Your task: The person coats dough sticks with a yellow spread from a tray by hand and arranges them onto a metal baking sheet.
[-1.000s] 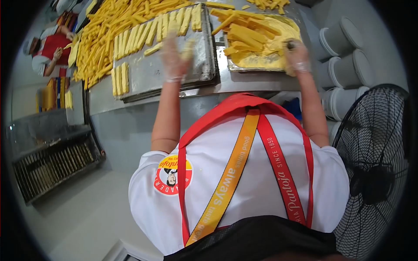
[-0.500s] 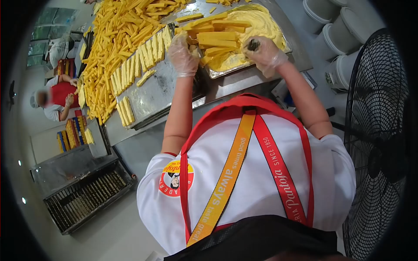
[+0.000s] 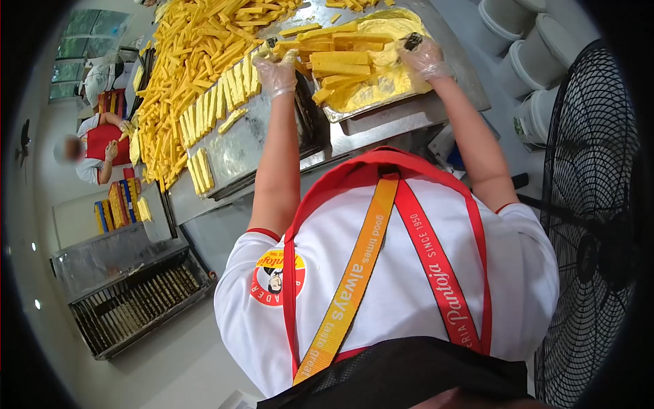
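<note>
My right hand (image 3: 424, 61), in a clear plastic glove, is closed around a dark-handled tool (image 3: 412, 42) over a metal tray (image 3: 371, 107) of pale yellow cream (image 3: 392, 75). The tool's working end is hidden. Yellow cake-like sticks (image 3: 339, 65) lie stacked in the left part of this tray. My left hand (image 3: 276, 71), also gloved, has its fingers curled at the right end of a row of cream-coated sticks (image 3: 225, 99) on a flat metal tray (image 3: 248, 140). Whatever lies between its fingers is hidden.
A large heap of plain yellow sticks (image 3: 180, 75) covers the table beyond. At the left, a co-worker in a red apron (image 3: 105, 143) handles sticks. White buckets (image 3: 507, 65) and a black fan (image 3: 589, 232) stand at the right. A slotted metal rack (image 3: 139, 300) is at lower left.
My left hand has moved left and slightly away from me, from the stacked sticks to the coated row. My right hand has shifted right and farther out, still gripping the tool.
</note>
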`<state>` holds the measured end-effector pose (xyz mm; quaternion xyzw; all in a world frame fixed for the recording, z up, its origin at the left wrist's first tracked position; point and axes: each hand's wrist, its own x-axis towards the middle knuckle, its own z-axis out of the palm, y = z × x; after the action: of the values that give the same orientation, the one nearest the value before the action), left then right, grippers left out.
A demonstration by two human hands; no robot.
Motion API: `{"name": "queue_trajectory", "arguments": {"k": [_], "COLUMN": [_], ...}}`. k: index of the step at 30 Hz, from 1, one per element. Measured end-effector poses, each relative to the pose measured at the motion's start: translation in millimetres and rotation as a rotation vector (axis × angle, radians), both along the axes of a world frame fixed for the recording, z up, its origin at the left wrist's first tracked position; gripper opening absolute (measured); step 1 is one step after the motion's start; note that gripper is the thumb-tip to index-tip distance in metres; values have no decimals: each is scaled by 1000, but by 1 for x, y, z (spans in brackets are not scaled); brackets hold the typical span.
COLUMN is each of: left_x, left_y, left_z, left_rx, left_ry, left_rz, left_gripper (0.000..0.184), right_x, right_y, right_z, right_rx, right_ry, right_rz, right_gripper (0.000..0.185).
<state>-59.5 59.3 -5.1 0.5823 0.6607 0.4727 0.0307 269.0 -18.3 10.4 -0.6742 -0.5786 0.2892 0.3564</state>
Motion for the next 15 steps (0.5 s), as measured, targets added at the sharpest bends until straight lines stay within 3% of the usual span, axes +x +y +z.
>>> {"name": "queue_trajectory", "arguments": {"k": [1,2,4,5,7,8,9,12,13,14,15], "left_x": [-5,-8,7,5,5,11,20,39,48,56,57], "left_y": [6,10,-32,-39,-45,-54,-72,-94,-103,-111,-115], "left_z": [-1,-4,49,60,74,78,93,84,75,61,42], "left_rx": [25,45,132,153,236,206,103,-77,-168,-242,-365], "left_ry": [-19,-36,-63,-107,-249,-549,-528,-632,-685,-748,-601], "left_rz": [-11,-22,-125,-219,-433,-577,-609,-817,-828,-802,-763], "left_gripper": [66,68,54,50,39,38,38,38,34,30,28], "right_x": [-6,-11,-33,-33,-27,-25,-16,-18,-24,-22,-19], "right_y": [1,-1,-29,-38,-35,-32,-10,-14,-20,-22,-24], "right_z": [-3,-6,4,18,46,50,24,11,5,5,13], "right_rx": [120,258,526,412,1,-204,-219,357,507,341,172], "right_ry": [-193,-198,-198,-158,-2,74,17,-449,-360,-235,-108], "right_rz": [-102,15,241,437,386,357,228,81,147,259,366], "right_gripper": [32,32,32,29,25,24,25,27,28,28,29]}}
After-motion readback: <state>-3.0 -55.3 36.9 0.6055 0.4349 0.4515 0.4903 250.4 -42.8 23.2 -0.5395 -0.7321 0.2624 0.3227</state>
